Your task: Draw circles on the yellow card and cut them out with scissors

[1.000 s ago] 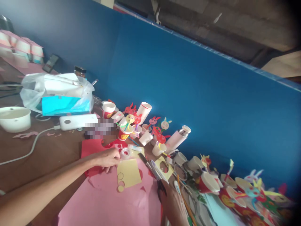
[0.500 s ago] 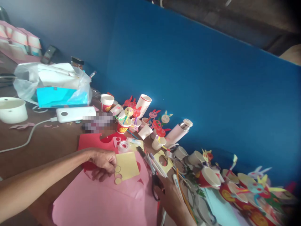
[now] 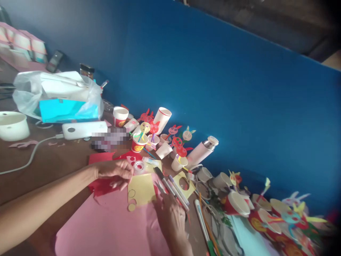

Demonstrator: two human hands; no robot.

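My right hand [image 3: 172, 217] is closed around scissors [image 3: 160, 187]; only the blades show beyond the fingers, pointing up-left toward a yellow paper sheet [image 3: 144, 188]. The handles are hidden in the palm. My left hand [image 3: 117, 172] is pinched closed by the sheet's upper left corner; whether anything sits between its fingertips I cannot make out. Along the sheet's lower left lie a ring outline and a small yellow disc [image 3: 131, 207]. Beneath are large pink paper [image 3: 106, 227] and red paper [image 3: 102, 186]. Pens [image 3: 176, 190] lie just beyond my right hand.
Paper cups with paper animal heads [image 3: 140, 144] line the blue wall [image 3: 213, 89]. A pink thermos [image 3: 202, 151] leans there. At left are a power bank [image 3: 85, 130], its cable [image 3: 34, 153] and a plastic bag [image 3: 26, 92]. A box cutter [image 3: 202, 220] lies at right.
My right hand has lifted the scissors from beside the pens and moved left toward the yellow sheet. My left hand has shifted slightly up at the sheet's edge.
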